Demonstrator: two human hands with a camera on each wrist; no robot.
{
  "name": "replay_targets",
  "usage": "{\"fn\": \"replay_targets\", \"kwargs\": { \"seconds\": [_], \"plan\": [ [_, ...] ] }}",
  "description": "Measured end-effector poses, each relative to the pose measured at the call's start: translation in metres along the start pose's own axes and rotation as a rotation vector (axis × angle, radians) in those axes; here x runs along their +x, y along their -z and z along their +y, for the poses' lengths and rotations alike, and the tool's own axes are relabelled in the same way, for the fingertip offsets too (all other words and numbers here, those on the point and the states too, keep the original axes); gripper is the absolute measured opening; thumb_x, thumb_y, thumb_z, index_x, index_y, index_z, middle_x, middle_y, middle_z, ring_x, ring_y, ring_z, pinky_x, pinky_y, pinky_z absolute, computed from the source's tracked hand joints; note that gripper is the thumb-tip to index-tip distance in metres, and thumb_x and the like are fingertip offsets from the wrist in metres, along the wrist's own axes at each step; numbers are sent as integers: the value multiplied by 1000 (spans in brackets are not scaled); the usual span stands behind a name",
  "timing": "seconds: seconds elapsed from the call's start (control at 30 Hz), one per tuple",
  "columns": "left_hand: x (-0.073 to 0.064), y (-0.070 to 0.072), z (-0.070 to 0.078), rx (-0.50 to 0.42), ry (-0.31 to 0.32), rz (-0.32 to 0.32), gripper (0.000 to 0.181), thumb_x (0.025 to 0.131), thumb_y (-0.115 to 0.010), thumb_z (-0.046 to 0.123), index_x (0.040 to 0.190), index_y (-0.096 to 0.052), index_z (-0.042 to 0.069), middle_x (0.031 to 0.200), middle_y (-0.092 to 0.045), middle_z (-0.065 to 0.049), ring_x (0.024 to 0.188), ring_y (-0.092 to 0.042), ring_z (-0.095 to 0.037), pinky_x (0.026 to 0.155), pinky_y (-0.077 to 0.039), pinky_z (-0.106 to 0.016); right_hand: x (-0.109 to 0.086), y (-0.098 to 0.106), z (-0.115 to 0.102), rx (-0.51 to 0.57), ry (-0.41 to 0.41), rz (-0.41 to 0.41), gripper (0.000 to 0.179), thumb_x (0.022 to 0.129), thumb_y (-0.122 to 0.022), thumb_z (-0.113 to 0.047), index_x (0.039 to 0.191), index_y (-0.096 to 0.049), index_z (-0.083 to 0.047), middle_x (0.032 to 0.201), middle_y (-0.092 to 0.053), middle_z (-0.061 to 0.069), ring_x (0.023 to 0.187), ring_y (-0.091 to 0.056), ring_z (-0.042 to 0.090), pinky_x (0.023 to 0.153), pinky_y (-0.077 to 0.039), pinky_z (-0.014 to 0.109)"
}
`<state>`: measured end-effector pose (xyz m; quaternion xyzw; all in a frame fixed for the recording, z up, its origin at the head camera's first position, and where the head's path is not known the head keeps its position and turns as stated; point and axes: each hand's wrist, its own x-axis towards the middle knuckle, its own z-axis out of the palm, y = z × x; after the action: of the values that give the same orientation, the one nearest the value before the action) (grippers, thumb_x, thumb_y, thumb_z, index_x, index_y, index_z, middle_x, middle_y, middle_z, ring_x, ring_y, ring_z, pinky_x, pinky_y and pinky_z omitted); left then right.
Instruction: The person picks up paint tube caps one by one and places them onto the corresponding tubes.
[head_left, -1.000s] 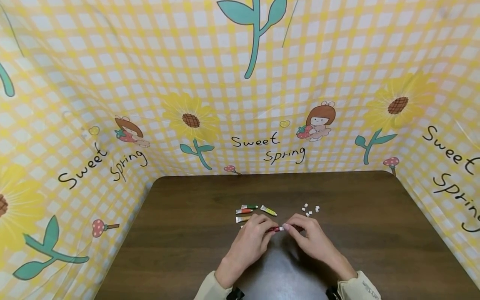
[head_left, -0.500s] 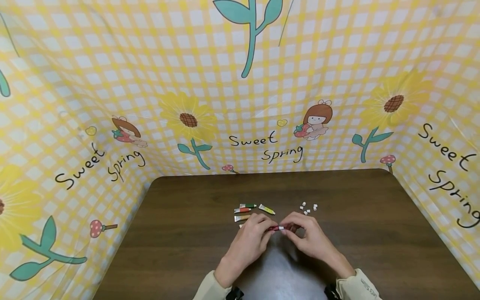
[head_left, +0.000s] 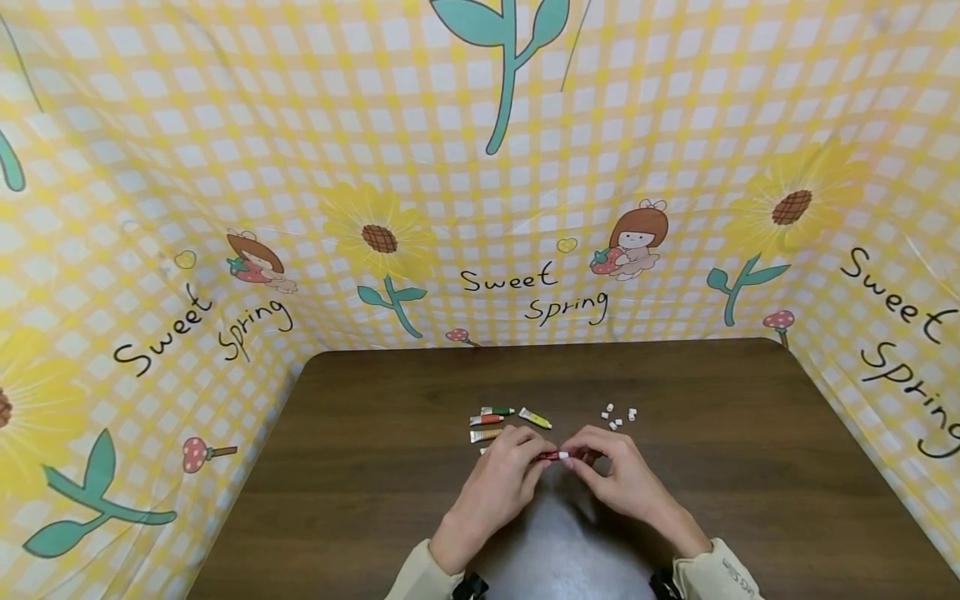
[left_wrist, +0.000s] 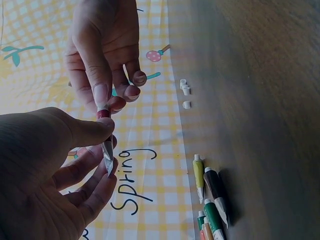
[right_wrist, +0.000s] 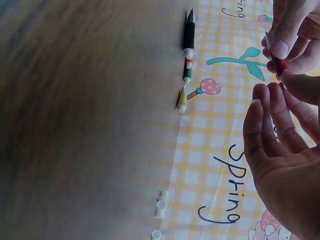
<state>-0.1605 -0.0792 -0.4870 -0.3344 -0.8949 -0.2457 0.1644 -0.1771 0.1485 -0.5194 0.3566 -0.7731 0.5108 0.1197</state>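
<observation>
Head view shows the left hand (head_left: 498,477) gripping a small red paint tube (head_left: 550,457); at its three-o'clock end, the right hand (head_left: 628,473) pinches the white cap (head_left: 564,456). Loose white caps (head_left: 613,426) lie toward two o'clock. I judge the tube light, soft, easily dented: better hold it gently near the neck.

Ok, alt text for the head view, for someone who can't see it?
A person's left hand pinches a red paint tube, and the right hand holds its white tip, over a brown table. Beyond them lie a green tube, orange tube, ochre tube and yellow tube, with loose white caps to the right.
</observation>
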Motion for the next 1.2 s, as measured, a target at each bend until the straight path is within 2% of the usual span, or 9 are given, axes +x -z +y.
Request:
{"fn": "replay_targets", "kwargs": {
  "seconds": [0.23,0.43,0.73,1.0,1.2],
  "plan": [
    [0,0,-1,7,6,-7,10,101,-75,16,111,-79,16,106,-73,3,96,-65,-14,81,-57,-26,-1,0,0,-14,17,6,23,95,-78,1,110,-77,-17,98,-75,1,80,-68,9,68,-60,27],
    [0,-1,-2,13,-8,-5,10,101,-75,15,111,-79,16,106,-73,3,96,-66,-13,83,-57,-26,-2,-1,0,-26,-5,6,22,95,-77,1,108,-77,-17,98,-74,-2,80,-67,8,68,-60,27],
    [0,0,-1,1,15,-20,11,101,-75,16,111,-79,16,107,-73,2,98,-66,-14,83,-58,-27,-2,-1,0,-47,-54,-14,19,98,-77,-4,107,-78,-20,98,-74,-4,81,-67,5,69,-59,25],
    [-1,-2,-3,22,5,-10,11,100,-77,14,111,-79,16,107,-73,3,96,-65,-14,80,-57,-25,0,1,2,-42,44,30,27,90,-83,0,113,-76,-11,102,-73,0,79,-69,10,66,-60,27],
    [-1,-2,-3,10,14,-18,11,100,-76,14,111,-79,16,107,-73,2,96,-65,-14,80,-57,-26,0,2,2,-18,81,33,30,88,-84,5,111,-76,-12,101,-73,2,78,-70,13,66,-60,27]
  ]
}}
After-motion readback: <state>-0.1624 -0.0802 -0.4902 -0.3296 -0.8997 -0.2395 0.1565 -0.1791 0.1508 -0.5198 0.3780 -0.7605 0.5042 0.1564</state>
